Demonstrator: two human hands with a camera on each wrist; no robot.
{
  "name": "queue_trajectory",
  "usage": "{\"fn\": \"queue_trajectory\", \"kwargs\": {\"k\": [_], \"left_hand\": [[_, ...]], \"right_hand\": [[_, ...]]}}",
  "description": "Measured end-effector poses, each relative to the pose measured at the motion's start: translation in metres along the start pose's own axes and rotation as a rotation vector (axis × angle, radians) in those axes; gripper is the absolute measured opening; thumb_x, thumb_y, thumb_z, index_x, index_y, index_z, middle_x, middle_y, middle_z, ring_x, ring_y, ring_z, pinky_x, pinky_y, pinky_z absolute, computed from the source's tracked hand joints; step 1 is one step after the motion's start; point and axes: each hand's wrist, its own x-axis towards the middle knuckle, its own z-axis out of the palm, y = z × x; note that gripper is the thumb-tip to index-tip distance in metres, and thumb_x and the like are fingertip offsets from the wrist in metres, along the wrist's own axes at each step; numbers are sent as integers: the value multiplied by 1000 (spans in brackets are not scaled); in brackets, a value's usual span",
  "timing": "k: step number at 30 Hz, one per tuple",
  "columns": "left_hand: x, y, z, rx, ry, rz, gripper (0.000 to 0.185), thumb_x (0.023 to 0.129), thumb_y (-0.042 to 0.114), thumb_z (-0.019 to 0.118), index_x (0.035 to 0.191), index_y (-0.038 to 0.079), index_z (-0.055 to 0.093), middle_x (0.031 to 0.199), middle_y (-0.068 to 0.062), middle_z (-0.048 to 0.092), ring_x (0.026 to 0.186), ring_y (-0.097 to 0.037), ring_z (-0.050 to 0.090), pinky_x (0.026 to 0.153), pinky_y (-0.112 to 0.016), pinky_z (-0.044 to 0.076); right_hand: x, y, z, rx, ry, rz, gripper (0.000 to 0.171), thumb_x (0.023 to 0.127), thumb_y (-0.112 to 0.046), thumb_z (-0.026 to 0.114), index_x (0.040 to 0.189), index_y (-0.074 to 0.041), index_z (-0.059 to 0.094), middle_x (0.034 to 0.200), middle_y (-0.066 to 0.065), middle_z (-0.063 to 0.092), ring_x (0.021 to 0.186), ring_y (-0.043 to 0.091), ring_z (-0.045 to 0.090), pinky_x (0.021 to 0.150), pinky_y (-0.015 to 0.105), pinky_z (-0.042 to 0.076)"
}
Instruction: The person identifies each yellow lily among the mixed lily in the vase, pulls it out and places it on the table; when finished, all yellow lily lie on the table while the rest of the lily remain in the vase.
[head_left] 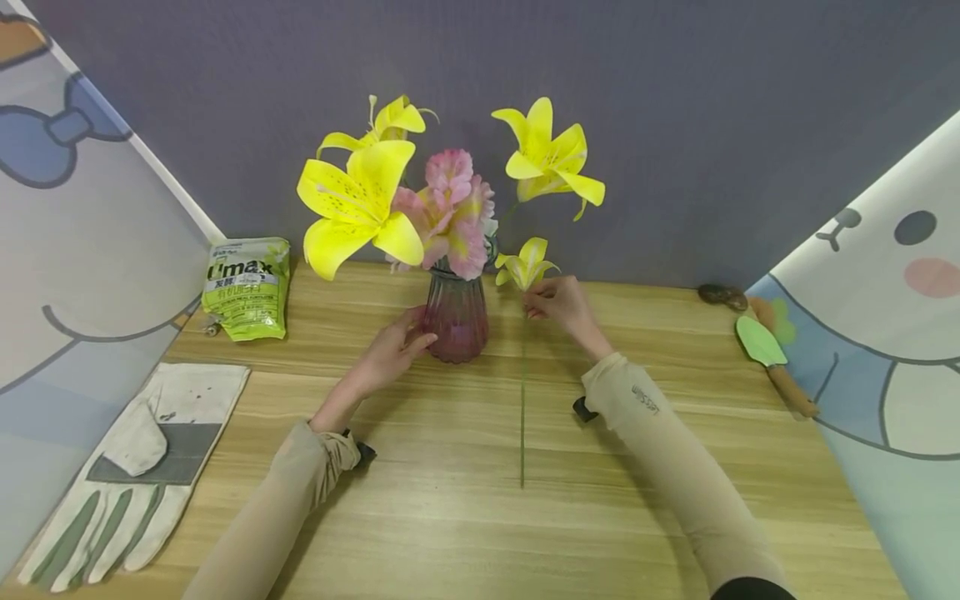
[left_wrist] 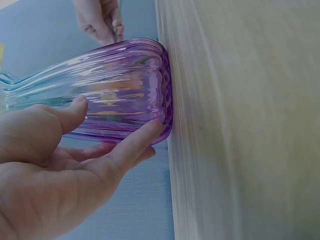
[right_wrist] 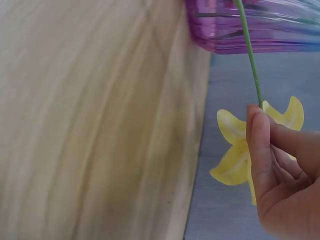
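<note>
At the far left of the wooden table, a pale fabric work glove with grey patches lies flat, fingers toward the near edge. Behind it, against the wall, a crinkled green plastic pouch leans with printed lettering.

The left hand rests against the vase, a ribbed, translucent purple glass vessel that narrows to its neck. In the left wrist view the thumb and fingers lie nearly straight along the fluted wall, cupping it loosely rather than clenching. The vase stands upright near the middle of the table, toward the wall, holding large yellow lilies with smooth, waxy petals and a ruffled pink bloom.

Just right of the vase, the right hand pinches a small yellow lily just below its bloom, fingertips curled round the thin green stem. The stem runs straight down toward the near edge, over the tabletop.

Well apart on the right, a garden trowel with a light green blade and a wooden handle lies by the cartoon-printed panel.
</note>
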Motion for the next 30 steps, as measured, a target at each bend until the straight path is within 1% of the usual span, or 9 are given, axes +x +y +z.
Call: {"fn": "queue_trajectory", "kwargs": {"k": [3, 7, 10, 13, 17, 21, 26, 30], "left_hand": [[0, 0, 0, 6, 2, -10, 58, 113, 4, 52, 161, -15, 25, 159, -38, 39, 145, -48, 46, 112, -46, 53], [-1, 0, 0, 23, 5, 4, 58, 113, 4, 53, 160, -16, 26, 159, -38, 40, 145, -49, 46, 113, -48, 52], [-1, 1, 0, 27, 7, 8, 58, 113, 4, 54, 160, -15, 26, 159, -38, 40, 146, -49, 45, 113, -47, 51], [-1, 0, -1, 36, 10, 9, 58, 112, 5, 55, 159, -15, 28, 158, -38, 41, 145, -49, 46, 113, -47, 52], [-1, -1, -1, 46, 10, 19, 57, 112, 4, 55, 159, -16, 28, 158, -38, 41, 143, -49, 48, 112, -48, 53], [-1, -1, -1, 36, 3, 12, 58, 113, 5, 54, 160, -15, 28, 160, -37, 39, 146, -48, 45, 113, -47, 52], [-1, -1, -1, 17, 0, 10, 57, 113, 5, 54, 159, -16, 27, 160, -37, 39, 147, -48, 44, 113, -47, 51], [-1, -1, -1, 12, 2, 11, 57, 113, 5, 54, 159, -16, 27, 160, -37, 39, 147, -47, 43, 113, -45, 51]], "right_hand": [[2, 4, 4, -61, -30, 25, 15, 100, 7, 71, 104, 21, 73, 90, 28, 77, 67, 19, 76, 70, 38, 68], [5, 11, 8, -136, -54, 43, 14, 99, 5, 74, 103, 18, 75, 90, 26, 77, 64, 13, 74, 66, 31, 68], [6, 15, 9, -198, -65, 35, 13, 99, 3, 74, 102, 16, 77, 88, 24, 78, 62, 13, 74, 60, 23, 65], [8, 17, 10, -237, -76, 34, 13, 100, 1, 75, 102, 14, 78, 85, 21, 78, 60, 14, 74, 57, 20, 63], [8, 17, 9, -252, -88, 38, 15, 101, -2, 75, 102, 13, 78, 83, 18, 78, 60, 13, 74, 57, 20, 63], [6, 16, 8, -270, -91, 45, 17, 103, -6, 73, 101, 10, 79, 82, 15, 79, 62, 13, 74, 59, 21, 64], [4, 15, 6, -272, -101, 47, 20, 105, -8, 72, 102, 10, 80, 82, 15, 78, 66, 18, 76, 61, 24, 65], [3, 16, 4, -270, -104, 27, 21, 106, -8, 69, 104, 11, 80, 81, 16, 78, 67, 22, 77, 60, 23, 64]]}}
